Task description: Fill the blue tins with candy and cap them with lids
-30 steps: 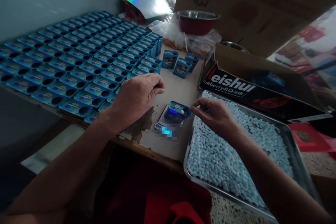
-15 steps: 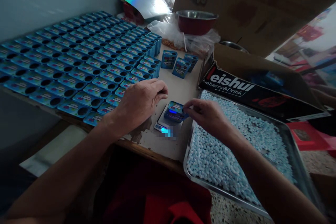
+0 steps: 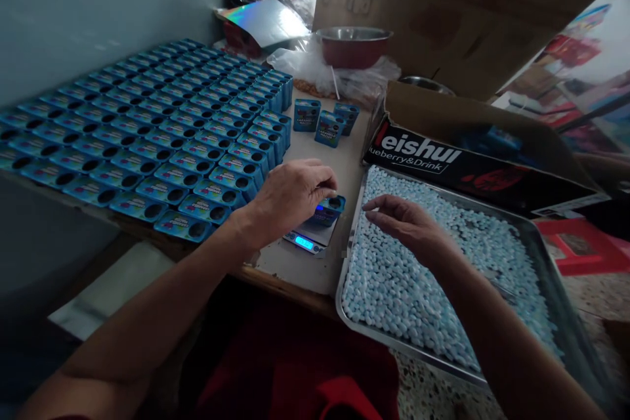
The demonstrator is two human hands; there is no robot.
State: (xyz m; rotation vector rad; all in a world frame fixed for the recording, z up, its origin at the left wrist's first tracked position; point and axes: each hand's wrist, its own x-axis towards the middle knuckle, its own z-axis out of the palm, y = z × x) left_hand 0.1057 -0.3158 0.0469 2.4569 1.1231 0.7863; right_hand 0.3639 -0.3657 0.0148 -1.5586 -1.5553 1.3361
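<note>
A small blue candy box (image 3: 333, 212) stands on a pocket scale (image 3: 321, 236) whose display glows blue. My left hand (image 3: 294, 191) hovers right over the box and partly hides it. Its thumb and fingers are pinched together; what they hold, if anything, I cannot make out. My right hand (image 3: 401, 218) is just right of the scale, above pale blue and white candies (image 3: 394, 305) heaped in a metal tray (image 3: 339, 305). Its thumb and fingers are slightly apart with nothing visible between them.
Rows of blue boxes (image 3: 142, 125) with round top openings fill the table's left side. Several more boxes (image 3: 329, 130) stand beyond the scale. Behind the tray is a black printed carton (image 3: 418, 154). A red metal bowl (image 3: 354, 52) sits on clear plastic at the back.
My left hand has moved right, over the box on the scale. My right hand has let go of that box and shifted right, over the candies. The view has turned slightly.
</note>
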